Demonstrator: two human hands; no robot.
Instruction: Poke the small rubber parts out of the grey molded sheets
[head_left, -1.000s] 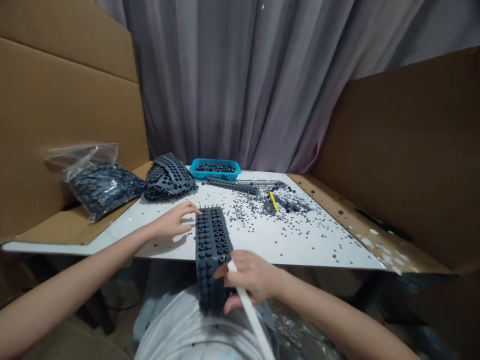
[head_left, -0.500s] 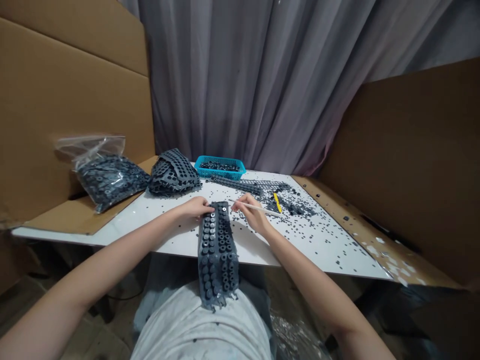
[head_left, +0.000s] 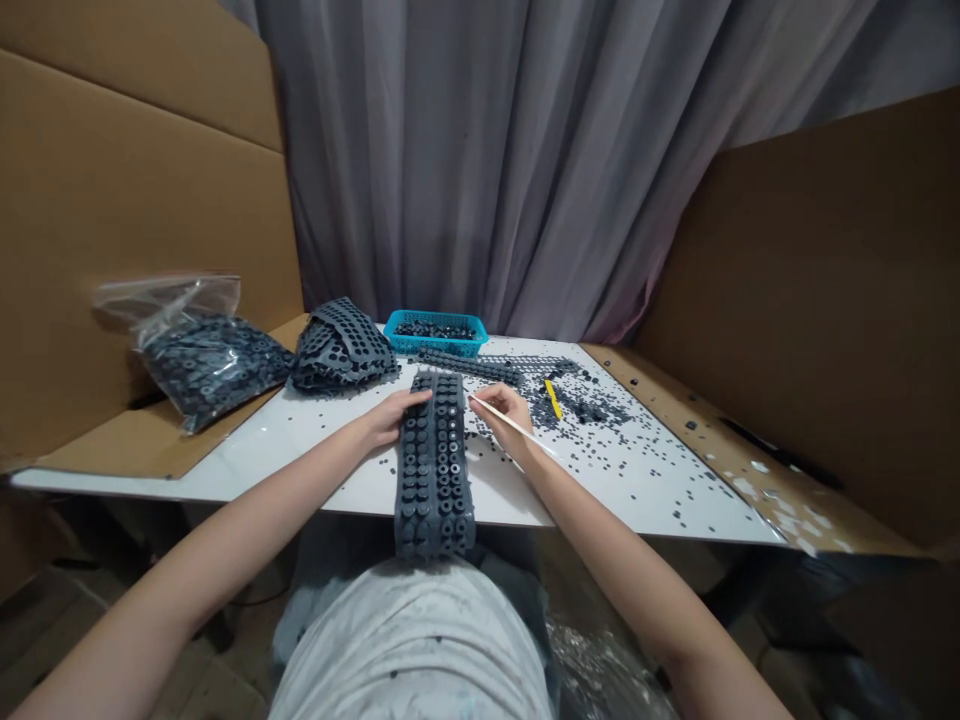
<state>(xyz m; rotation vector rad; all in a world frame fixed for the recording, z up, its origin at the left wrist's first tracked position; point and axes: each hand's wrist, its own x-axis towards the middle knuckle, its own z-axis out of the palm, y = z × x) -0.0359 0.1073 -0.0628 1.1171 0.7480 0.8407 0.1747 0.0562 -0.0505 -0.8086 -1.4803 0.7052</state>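
Across the white tabletop (head_left: 330,475), small dark pieces scatter rightward around a yellow stick (head_left: 553,398). At centre, a dark studded rubber strip (head_left: 433,470) runs over the near edge toward the lap. The left hand (head_left: 390,418) lies open on it; the right hand (head_left: 501,415) pinches a thin white stick (head_left: 514,428) just beside it. Upper left sits a plastic bag (head_left: 202,355) of dark pieces; a blue basket (head_left: 435,353) stands beyond. Cardboard panels (head_left: 127,250) and a grey curtain (head_left: 480,150) enclose the table.

Matt rubber strip (head_left: 433,470), glossy white tabletop (head_left: 637,500), cardboard panels (head_left: 112,250), grey cloth curtain (head_left: 465,150)
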